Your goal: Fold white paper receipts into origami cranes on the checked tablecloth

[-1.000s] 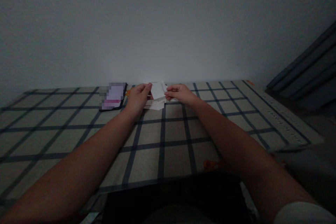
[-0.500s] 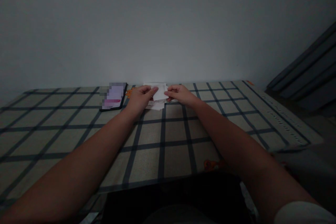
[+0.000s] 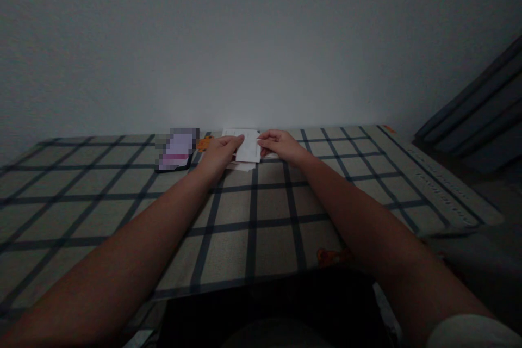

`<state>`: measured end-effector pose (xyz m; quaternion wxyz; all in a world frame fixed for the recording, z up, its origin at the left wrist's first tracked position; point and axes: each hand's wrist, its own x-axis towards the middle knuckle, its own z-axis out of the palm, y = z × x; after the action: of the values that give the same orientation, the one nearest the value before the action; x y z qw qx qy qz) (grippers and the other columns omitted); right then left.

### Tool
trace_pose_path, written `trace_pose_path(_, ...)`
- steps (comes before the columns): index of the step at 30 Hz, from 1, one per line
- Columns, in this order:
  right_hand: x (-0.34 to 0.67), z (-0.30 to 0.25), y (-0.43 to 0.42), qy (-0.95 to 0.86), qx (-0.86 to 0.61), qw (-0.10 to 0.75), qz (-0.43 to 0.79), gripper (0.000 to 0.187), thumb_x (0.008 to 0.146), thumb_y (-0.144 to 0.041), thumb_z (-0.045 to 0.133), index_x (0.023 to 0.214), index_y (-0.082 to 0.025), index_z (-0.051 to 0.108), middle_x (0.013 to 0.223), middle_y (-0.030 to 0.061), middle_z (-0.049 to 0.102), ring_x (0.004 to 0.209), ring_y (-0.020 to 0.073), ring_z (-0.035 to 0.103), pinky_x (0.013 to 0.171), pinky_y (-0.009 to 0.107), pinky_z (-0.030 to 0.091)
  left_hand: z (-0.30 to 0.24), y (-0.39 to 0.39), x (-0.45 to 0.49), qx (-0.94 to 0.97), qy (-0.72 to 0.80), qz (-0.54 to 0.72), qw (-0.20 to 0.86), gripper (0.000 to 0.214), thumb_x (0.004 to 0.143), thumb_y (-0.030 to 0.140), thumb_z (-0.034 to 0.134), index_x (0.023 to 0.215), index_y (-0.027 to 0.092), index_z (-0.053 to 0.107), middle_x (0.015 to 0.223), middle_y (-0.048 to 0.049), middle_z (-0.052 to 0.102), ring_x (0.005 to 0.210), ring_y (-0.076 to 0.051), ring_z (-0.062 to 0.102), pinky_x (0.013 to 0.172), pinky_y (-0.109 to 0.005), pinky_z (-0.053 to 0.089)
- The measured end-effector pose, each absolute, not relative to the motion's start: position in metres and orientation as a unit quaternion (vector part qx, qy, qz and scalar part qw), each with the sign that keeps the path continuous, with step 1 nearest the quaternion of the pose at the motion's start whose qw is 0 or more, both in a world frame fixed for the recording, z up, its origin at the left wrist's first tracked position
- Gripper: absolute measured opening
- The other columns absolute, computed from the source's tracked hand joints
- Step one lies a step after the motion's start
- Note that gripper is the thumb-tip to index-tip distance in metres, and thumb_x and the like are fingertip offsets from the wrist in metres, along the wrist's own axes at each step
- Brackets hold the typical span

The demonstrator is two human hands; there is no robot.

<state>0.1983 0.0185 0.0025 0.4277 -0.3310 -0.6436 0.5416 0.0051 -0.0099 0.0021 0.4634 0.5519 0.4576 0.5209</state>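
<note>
A small white sheet of paper (image 3: 248, 150) lies near the far edge of a checked cloth (image 3: 253, 212), with more white paper under and behind it. My left hand (image 3: 220, 153) pinches its left edge with closed fingers. My right hand (image 3: 281, 145) pinches its right edge, fingers curled. Both forearms stretch out from the near side toward the wall.
A dark phone (image 3: 176, 151) with a lit, blurred screen lies just left of my left hand. A small orange mark (image 3: 203, 144) sits on the cloth between them. A plain wall rises right behind the paper. Dark folded fabric (image 3: 477, 114) leans at the right.
The paper was held up and tilted between my hands; now it lies lower and flatter on the pile. Both hands have kept their places at its edges.
</note>
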Motion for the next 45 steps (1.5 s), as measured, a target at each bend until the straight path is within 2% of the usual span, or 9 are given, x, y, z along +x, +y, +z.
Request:
trace_pose_path(5,0.201,0.001,0.022,-0.633,-0.329,0.467,0.523,0.008,0.084,-0.02,0.067,0.081,-0.017,0.06,0.069,-0.0008,0.065,0.064,0.0095,0.062,0.066,0.023,0.054,0.001,-0.01,0.007,0.529,0.421,0.513,0.529,0.03,0.08,0.042,0.069,0.091,0.014,0.07,0.09,-0.0061,0.071,0.072,-0.016,0.067,0.065,-0.029,0.059)
trace_pose_path(9,0.201,0.001,0.021,-0.617,-0.323,0.468,0.544,0.009,0.084,-0.018,0.064,0.091,-0.019,0.058,0.069,-0.0018,0.065,0.065,0.0104,0.064,0.067,0.025,0.055,-0.001,-0.008,0.004,0.528,0.428,0.513,0.524,0.023,0.075,0.033,0.075,0.082,0.012,0.069,0.081,-0.0041,0.069,0.065,-0.012,0.065,0.062,-0.022,0.056)
trace_pose_path(13,0.201,0.005,0.017,-0.639,-0.29,0.454,0.55,0.025,0.08,-0.012,0.063,0.104,-0.019,0.062,0.079,-0.0002,0.068,0.07,0.0104,0.065,0.066,0.023,0.054,0.002,-0.006,0.004,0.486,0.437,0.534,0.536,0.013,0.074,0.023,0.071,0.079,0.011,0.068,0.077,-0.005,0.069,0.056,-0.011,0.061,0.05,-0.019,0.051)
trace_pose_path(23,0.202,0.017,0.004,-0.707,-0.35,0.394,0.472,0.023,0.076,-0.025,0.072,0.097,-0.015,0.073,0.086,0.0048,0.071,0.077,0.0121,0.062,0.077,0.027,0.052,-0.001,-0.001,0.0,0.472,0.439,0.5,0.579,0.016,0.07,0.025,0.073,0.078,0.012,0.068,0.065,-0.0029,0.063,0.047,-0.008,0.052,0.047,-0.019,0.047)
trace_pose_path(34,0.206,0.005,0.011,-0.807,-0.343,0.37,0.306,0.031,0.086,-0.042,0.06,0.09,-0.014,0.072,0.076,0.0029,0.067,0.068,0.0116,0.056,0.064,0.025,0.041,-0.005,0.001,0.001,0.483,0.434,0.476,0.594,0.014,0.069,0.024,0.072,0.073,0.011,0.068,0.063,-0.0028,0.062,0.047,-0.008,0.053,0.042,-0.018,0.043)
trace_pose_path(37,0.207,0.006,0.009,-0.824,-0.35,0.365,0.254,0.029,0.085,-0.04,0.06,0.092,-0.014,0.071,0.076,0.0027,0.067,0.068,0.0117,0.057,0.064,0.024,0.04,-0.001,0.0,0.002,0.449,0.434,0.486,0.611,0.02,0.077,0.033,0.069,0.08,0.013,0.068,0.066,-0.0046,0.066,0.048,-0.011,0.056,0.042,-0.02,0.045)
trace_pose_path(39,0.207,0.007,0.007,-0.824,-0.367,0.365,0.231,0.025,0.085,-0.038,0.06,0.092,-0.015,0.069,0.073,0.0016,0.066,0.065,0.0114,0.055,0.062,0.024,0.039,0.003,-0.003,0.003,0.437,0.42,0.47,0.642,0.038,0.084,0.05,0.06,0.085,0.014,0.069,0.071,-0.0082,0.069,0.052,-0.015,0.061,0.048,-0.025,0.051)
trace_pose_path(41,0.208,0.007,0.007,-0.821,-0.381,0.366,0.214,0.022,0.085,-0.036,0.059,0.091,-0.016,0.067,0.07,0.0007,0.064,0.063,0.0112,0.054,0.061,0.024,0.038,0.006,-0.006,0.004,0.457,0.411,0.449,0.648,0.044,0.084,0.055,0.057,0.088,0.013,0.069,0.075,-0.0101,0.071,0.053,-0.016,0.062,0.05,-0.028,0.053)
trace_pose_path(45,0.208,0.008,0.007,-0.819,-0.388,0.371,0.203,0.018,0.086,-0.033,0.057,0.091,-0.017,0.063,0.067,0.0001,0.063,0.061,0.0116,0.055,0.059,0.025,0.037,0.003,-0.008,0.005,0.51,0.433,0.456,0.587,0.024,0.075,0.033,0.072,0.084,0.012,0.069,0.074,-0.008,0.07,0.056,-0.014,0.062,0.056,-0.027,0.055)
